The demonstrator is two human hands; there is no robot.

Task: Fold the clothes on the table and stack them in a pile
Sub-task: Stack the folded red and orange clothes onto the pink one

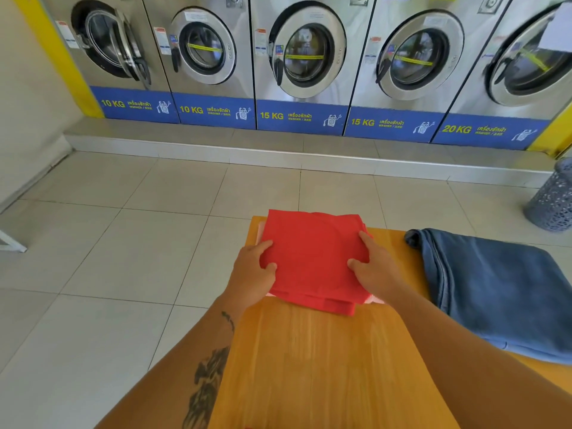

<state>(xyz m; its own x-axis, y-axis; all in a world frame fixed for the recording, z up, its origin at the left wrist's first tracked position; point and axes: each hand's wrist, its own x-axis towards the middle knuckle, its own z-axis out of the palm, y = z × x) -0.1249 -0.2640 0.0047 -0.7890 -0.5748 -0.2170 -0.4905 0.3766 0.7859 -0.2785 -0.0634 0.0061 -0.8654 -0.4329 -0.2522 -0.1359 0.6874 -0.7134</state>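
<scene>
A folded red garment (312, 252) lies at the far left corner of the wooden table (315, 360). A pale pink edge of another garment (375, 300) shows beneath it. My left hand (252, 270) grips the red garment's left edge, thumb on top. On its right edge my right hand (373, 264) holds it the same way. Blue jeans (495, 289) lie spread on the table's right side, apart from the red garment.
A row of steel washing machines (303, 57) stands on a raised step across the tiled floor (108, 243). A grey perforated bin (554, 199) stands on the floor at the right. The table's left edge runs beside my left forearm.
</scene>
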